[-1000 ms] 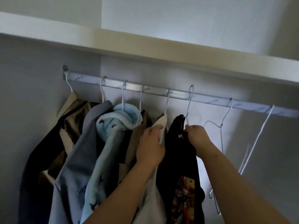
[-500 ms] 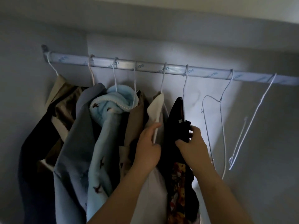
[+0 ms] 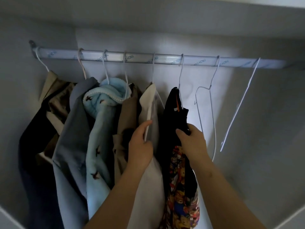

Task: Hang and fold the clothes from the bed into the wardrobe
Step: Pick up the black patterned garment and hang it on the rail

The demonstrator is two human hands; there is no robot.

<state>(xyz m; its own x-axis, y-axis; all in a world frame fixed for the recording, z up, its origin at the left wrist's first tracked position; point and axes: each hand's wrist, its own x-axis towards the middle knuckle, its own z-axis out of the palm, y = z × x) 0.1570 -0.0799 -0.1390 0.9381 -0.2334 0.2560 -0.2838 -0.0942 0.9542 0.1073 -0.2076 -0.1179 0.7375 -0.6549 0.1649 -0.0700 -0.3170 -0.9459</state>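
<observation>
Pinching the white garment (image 3: 149, 103) by its edge with the left hand (image 3: 140, 146), gripping the black shirt (image 3: 173, 111) with right hand (image 3: 194, 142) fingers (image 3: 195, 129) curled round it, mid-frame below the rail (image 3: 165, 59). Seemingly well along: six garments hung, two hangers (image 3: 211, 88) bare at right; bed and folding unseen

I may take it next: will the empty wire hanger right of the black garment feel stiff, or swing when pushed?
Likely very light: the empty wire hanger is only thin wire. It hangs on the rail by one small hook, so a push would probably swing or slide it. Thin wire may flex a little under a firm grip.
</observation>
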